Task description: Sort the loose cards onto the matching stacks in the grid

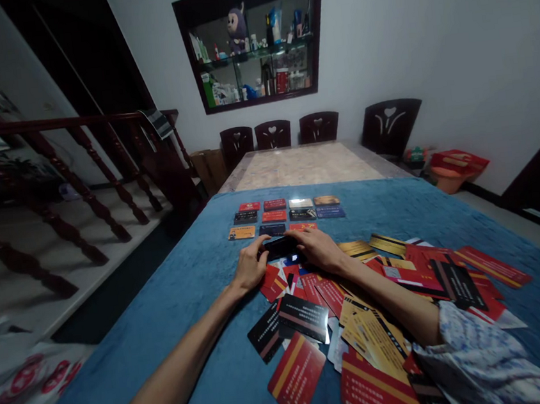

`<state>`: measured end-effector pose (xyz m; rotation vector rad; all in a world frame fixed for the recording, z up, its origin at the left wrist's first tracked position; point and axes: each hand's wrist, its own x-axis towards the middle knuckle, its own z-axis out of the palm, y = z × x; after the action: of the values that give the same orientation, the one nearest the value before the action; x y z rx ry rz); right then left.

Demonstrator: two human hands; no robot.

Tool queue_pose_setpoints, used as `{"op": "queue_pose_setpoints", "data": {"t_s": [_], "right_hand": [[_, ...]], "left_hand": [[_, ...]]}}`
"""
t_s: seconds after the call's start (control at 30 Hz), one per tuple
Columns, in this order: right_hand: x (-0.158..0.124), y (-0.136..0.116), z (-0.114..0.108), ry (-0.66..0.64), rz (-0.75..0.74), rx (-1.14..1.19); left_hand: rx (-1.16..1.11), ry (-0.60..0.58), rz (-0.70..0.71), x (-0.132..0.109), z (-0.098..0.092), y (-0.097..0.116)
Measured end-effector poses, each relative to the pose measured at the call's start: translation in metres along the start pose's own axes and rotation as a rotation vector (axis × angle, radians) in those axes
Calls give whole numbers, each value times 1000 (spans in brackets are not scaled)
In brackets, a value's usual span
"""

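Both my hands hold one dark, glossy card point(280, 247) between them, low over the blue cloth. My left hand point(251, 262) grips its left end between thumb and fingers, while my right hand point(318, 247) has the right end. Just beyond are rows of cards laid face up, among them an orange card point(241, 232), a dark blue card point(272, 230) and a blue card point(330, 212). Nearer me and to the right lies a loose pile of red, gold and black cards, with a red card point(298, 378) at its near edge. My right forearm passes over the pile.
The blue cloth point(166, 316) covers the near part of the long table. Dark chairs point(391, 126) stand around its far end. A wooden railing point(80, 141) and white plastic bags point(28, 381) are at the left. A red bag point(459, 161) sits on the right.
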<state>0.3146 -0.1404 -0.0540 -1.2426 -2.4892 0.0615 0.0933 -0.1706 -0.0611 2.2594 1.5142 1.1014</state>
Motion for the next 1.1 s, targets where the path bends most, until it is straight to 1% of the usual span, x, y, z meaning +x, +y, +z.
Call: {"op": "queue_pose_setpoints", "data": {"t_s": [0.1,0.17,0.37,0.53,0.67,0.87,1.1], "right_hand": [[0,1,1,50,-41,12],[-1,0,1,52,-55,7],[-2,-8,-4,-50,-33,-30],[-2,-7,-3,-65,-56,-42],[-1,-4,2,-60,-71,-60],[0,-4,3,-17,-102,-74],[-1,0,1,4,-143,-50]], "left_hand": [[-32,32,40,0,-1,-1],[-43,40,52,-1,-2,-2],[-16,11,64,-4,-2,-6],[18,-49,59,-6,0,-8],[44,-86,39,-7,0,-8],[28,-55,48,-5,-2,-4],[45,-64,56,-4,-5,-4]]}}
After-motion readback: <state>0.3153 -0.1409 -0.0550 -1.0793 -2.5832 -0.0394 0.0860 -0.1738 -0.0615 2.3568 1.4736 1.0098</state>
